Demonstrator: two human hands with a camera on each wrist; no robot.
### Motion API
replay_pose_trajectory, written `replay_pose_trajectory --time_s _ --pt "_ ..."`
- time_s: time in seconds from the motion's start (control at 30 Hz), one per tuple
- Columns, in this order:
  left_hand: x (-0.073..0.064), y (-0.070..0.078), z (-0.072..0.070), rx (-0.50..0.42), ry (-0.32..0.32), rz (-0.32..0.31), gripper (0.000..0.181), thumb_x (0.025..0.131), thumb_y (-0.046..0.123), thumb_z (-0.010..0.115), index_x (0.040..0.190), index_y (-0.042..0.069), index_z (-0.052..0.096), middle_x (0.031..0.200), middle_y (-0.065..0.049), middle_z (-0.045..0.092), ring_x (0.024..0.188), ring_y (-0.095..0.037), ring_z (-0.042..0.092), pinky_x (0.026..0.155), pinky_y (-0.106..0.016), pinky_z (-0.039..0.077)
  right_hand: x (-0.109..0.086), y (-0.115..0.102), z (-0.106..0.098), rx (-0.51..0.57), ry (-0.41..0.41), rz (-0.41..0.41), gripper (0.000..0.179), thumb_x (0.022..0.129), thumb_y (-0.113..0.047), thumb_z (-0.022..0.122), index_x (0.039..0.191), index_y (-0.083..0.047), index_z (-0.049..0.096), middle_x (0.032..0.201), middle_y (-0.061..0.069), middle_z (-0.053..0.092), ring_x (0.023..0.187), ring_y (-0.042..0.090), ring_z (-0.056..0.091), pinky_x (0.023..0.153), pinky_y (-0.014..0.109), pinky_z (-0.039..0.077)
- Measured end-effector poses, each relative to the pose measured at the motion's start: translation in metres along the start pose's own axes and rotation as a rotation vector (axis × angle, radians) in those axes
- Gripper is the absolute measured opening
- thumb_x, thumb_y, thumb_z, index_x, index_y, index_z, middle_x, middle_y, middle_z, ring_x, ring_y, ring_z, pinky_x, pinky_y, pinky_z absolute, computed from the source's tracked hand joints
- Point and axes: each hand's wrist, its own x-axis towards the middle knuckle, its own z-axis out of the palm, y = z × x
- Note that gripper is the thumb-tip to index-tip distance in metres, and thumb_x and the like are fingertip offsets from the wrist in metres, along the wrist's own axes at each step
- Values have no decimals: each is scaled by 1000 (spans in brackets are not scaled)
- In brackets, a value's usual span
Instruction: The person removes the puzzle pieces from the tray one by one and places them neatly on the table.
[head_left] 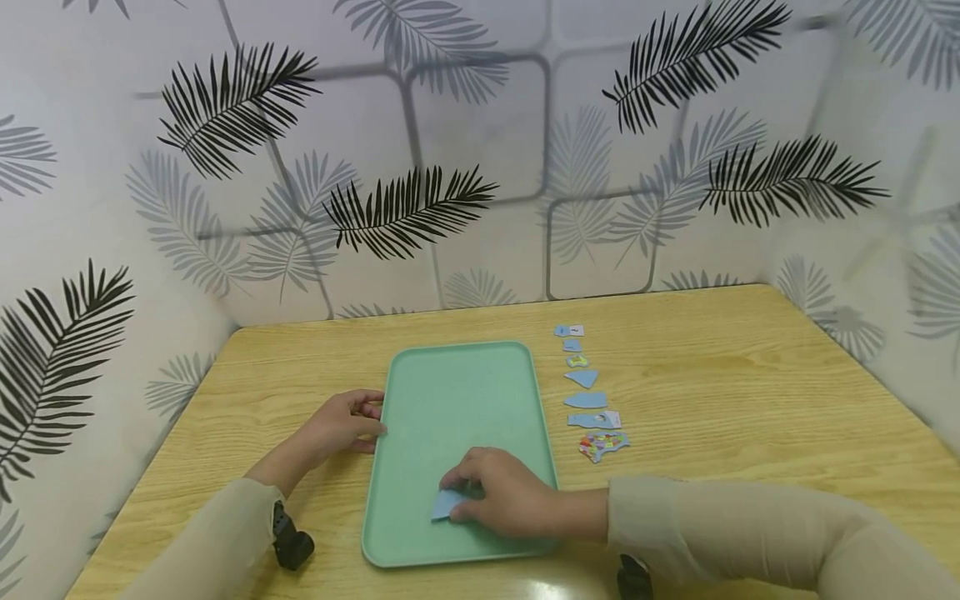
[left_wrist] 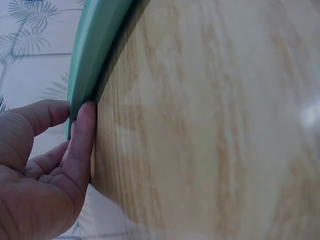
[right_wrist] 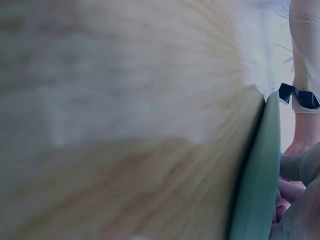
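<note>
A mint-green tray [head_left: 461, 400] lies lengthwise on the wooden table. My left hand [head_left: 341, 427] grips its left edge; in the left wrist view the thumb and fingers of that hand [left_wrist: 55, 165] lie on either side of the green rim [left_wrist: 90, 60]. Over the near part of the tray, my right hand [head_left: 510, 496] pinches a light-blue flat jigsaw puzzle piece [head_left: 446, 506] between thumb and fingers. Part of the piece is hidden by those fingers. In the right wrist view, the tray's side wall [right_wrist: 260, 175] partly hides the right hand [right_wrist: 305, 200].
Right of the tray, several flat puzzle pieces form a column on the table [head_left: 712, 392], among them a colourful printed piece [head_left: 602, 444] nearest me and a plain blue piece [head_left: 587, 401] farther up. A wall [head_left: 480, 142] with leaf patterns borders the table's far edge.
</note>
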Motion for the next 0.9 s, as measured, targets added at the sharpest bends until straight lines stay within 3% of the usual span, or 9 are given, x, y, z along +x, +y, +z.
replay_pose_trajectory --time_s 0.17,0.5,0.9 --pt "0 0 0 2 6 -6 59 89 -2 65 142 -5 41 103 -13 50 89 -20 55 73 -36 58 0 3 -1 57 6 18 27 79 -12 80 105 -6 74 88 -7 63 82 5 55 75 22 48" --pt "-2 1 1 18 13 -10 59 89 -1 66 142 -4 41 103 -13 51 90 -21 56 74 -36 58 -3 10 -3 68 31 -8 28 80 -10 80 107 -6 74 88 -6 63 81 7 56 75 23 49" --pt "-1 1 0 15 4 -9 58 89 -1 65 141 -5 41 103 -13 51 90 -21 56 74 -36 58 -13 19 -19 107 46 0 28 82 -11 78 109 -5 72 88 -6 62 80 8 57 72 25 50"
